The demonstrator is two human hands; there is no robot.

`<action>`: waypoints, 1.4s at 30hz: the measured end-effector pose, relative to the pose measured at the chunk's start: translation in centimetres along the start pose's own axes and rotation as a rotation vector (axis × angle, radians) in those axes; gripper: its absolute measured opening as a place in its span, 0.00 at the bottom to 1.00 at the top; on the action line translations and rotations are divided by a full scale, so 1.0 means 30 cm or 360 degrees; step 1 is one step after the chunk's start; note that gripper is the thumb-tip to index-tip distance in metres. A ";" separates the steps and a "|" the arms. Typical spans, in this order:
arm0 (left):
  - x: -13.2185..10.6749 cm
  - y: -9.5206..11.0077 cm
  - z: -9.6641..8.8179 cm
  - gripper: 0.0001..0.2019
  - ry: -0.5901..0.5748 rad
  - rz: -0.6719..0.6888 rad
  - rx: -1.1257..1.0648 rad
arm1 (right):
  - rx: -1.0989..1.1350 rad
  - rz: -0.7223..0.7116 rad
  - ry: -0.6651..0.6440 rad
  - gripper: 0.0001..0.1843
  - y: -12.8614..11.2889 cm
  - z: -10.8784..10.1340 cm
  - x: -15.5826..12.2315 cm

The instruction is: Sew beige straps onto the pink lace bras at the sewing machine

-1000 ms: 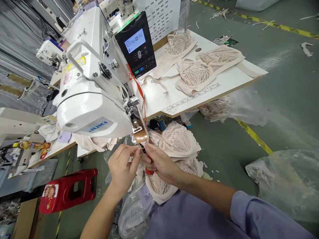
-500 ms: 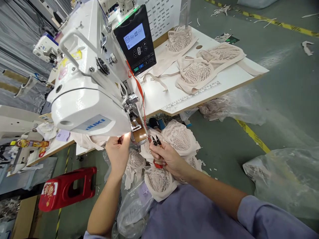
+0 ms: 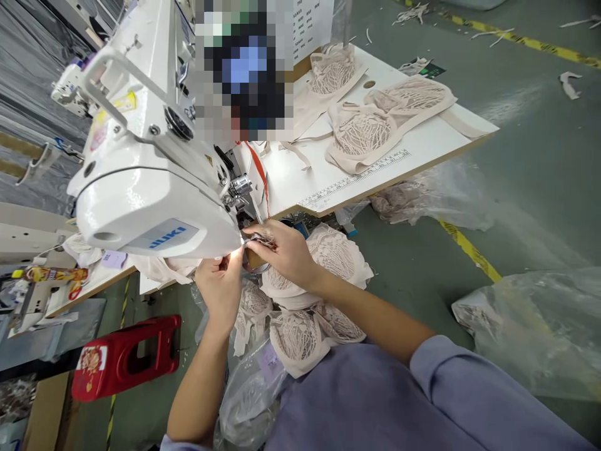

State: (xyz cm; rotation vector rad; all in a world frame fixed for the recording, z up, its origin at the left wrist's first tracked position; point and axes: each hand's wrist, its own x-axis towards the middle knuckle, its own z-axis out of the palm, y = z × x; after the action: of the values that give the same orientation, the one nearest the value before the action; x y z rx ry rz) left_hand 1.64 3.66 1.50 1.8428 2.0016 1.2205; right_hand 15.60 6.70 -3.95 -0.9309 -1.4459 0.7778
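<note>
Obstacles: white sewing machine head overhanging the left hand and right hand from above and the left; table edge closing the far side; heap of lace cups filling the space under both wrists. Free room: bare tabletop strip between the machine and the lace pieces lying there; open grey floor to the right, up to the clear plastic bag. Red stool stands low left, well apart from the hands.
</note>
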 end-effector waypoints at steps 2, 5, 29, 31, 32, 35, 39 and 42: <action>0.001 0.000 0.002 0.16 0.0007 0.0015 0.0030 | -0.0128 -0.0201 -0.0008 0.10 0.027 0.014 0.027; 0.007 -0.007 0.007 0.14 0.0036 0.0068 0.0075 | -0.0321 -0.0367 -0.0020 0.12 0.054 0.025 0.033; -0.058 -0.043 0.000 0.05 -0.0196 0.0842 0.0240 | 0.1791 0.1667 -0.0401 0.27 -0.003 -0.146 -0.209; -0.090 -0.017 0.011 0.07 -0.0146 0.0658 0.0190 | 0.1924 0.1733 -0.0503 0.27 -0.048 -0.090 -0.221; -0.104 -0.005 0.015 0.07 -0.0126 0.0627 0.0172 | 0.1939 0.1708 -0.0485 0.27 -0.066 -0.069 -0.224; -0.135 0.019 0.020 0.07 -0.0122 0.0650 0.0168 | 0.1888 0.1564 -0.0365 0.27 -0.100 -0.030 -0.222; -0.151 0.016 0.025 0.05 -0.0142 0.0751 0.0148 | 0.1738 0.1385 -0.0260 0.27 -0.103 -0.016 -0.209; -0.140 -0.004 0.041 0.07 -0.0071 0.0682 0.0187 | 0.1535 0.1280 -0.0246 0.24 -0.059 -0.064 -0.199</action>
State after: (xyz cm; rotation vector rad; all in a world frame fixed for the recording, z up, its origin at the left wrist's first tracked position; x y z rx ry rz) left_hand 3.26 0.49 -1.03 2.4230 1.7413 1.1605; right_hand 17.29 0.50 -4.98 -0.6494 -0.5898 1.9443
